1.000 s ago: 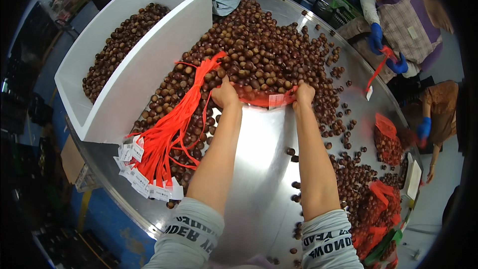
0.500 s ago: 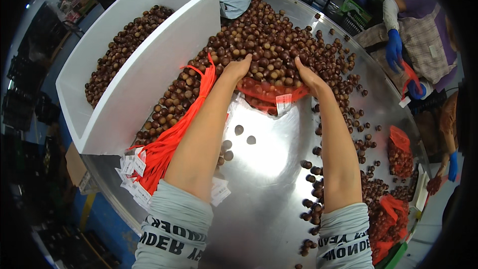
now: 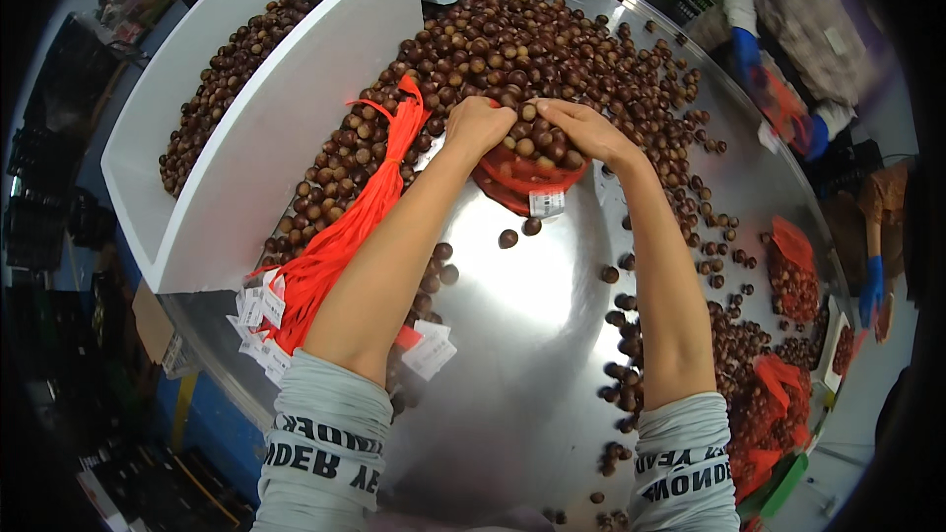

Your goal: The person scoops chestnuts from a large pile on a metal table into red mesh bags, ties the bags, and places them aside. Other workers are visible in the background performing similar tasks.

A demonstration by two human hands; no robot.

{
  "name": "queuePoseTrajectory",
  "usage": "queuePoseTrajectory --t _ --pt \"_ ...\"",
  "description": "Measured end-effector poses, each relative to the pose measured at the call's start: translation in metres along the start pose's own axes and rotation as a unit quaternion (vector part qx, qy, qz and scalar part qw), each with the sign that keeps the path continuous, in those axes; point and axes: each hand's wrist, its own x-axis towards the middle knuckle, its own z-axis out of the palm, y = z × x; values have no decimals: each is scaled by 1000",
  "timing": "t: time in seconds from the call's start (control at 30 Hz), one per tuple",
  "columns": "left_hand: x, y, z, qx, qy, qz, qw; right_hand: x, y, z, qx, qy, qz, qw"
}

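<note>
My left hand (image 3: pixel 479 126) is closed on the rim of a red mesh bag (image 3: pixel 512 185) at the near edge of a heap of round brown nuts (image 3: pixel 552 49), which look like chestnuts. My right hand (image 3: pixel 583 130) curls over the other side of the bag's mouth, its fingers partly hidden. Between my hands, nuts fill the mouth, and the fingertips almost meet above them. A white label (image 3: pixel 546 203) hangs at the bag's near side. Beside my left forearm lies a bundle of flat red mesh bags (image 3: pixel 365 212) with white labels (image 3: pixel 264 310).
A white foam box (image 3: pixel 286 128) with nuts stands at left on the metal table (image 3: pixel 493 414). Loose nuts (image 3: pixel 623 374) lie along my right forearm. Filled red bags (image 3: pixel 791 276) sit at right. A co-worker's blue-gloved hand (image 3: pixel 747 54) handles red mesh at upper right.
My hands have come closer together over the bag's mouth, gathering the nuts between them. Two nuts now lie on the table just below the bag. The view has shifted slightly.
</note>
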Motion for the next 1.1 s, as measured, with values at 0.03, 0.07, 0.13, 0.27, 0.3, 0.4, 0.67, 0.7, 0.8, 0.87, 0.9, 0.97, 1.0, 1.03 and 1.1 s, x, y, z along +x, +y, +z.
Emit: queuePoseTrajectory --t 0.03,0.07,0.13,0.27,0.3,0.4,0.67,0.7,0.8,0.87,0.9,0.97,1.0,1.03,1.1 --pt "-12 -1 -1 20 37 18 999 -10 -8 5 -23 7 4 1000" --pt "-26 -3 0 2 49 40 998 -15 -1 11 -71 20 -34 997" --pt "-59 -4 2 -36 74 88 993 -35 -8 26 -231 33 19 972" --pt "-104 -13 14 -52 31 100 993 -94 -29 59 -321 93 -3 942" --pt "-121 -12 15 -82 -9 85 993 -109 -26 65 -328 126 -14 936" --pt "-161 -16 12 -159 -27 88 983 -156 -32 80 -228 203 -28 952" --pt "-270 -3 -6 -182 -27 11 983 -271 -35 114 94 301 34 949" --pt "-283 -5 -4 -169 -34 41 984 -288 -39 122 145 293 44 944" --pt "-338 6 8 -213 -92 115 966 -346 -63 148 155 233 18 960" --pt "-375 7 24 -225 -138 166 950 -371 -65 175 176 136 -25 975" --pt "-397 18 29 -189 -181 161 952 -384 -61 190 188 133 -34 972" --pt "-436 36 34 -139 -214 172 952 -414 -66 197 155 125 5 980" --pt "-451 42 41 -144 -242 192 940 -432 -60 200 175 149 28 973" --pt "-464 45 45 -148 -264 210 930 -449 -52 204 234 192 1 953" --pt "-482 48 51 -188 -306 203 911 -482 -41 201 335 254 22 907"
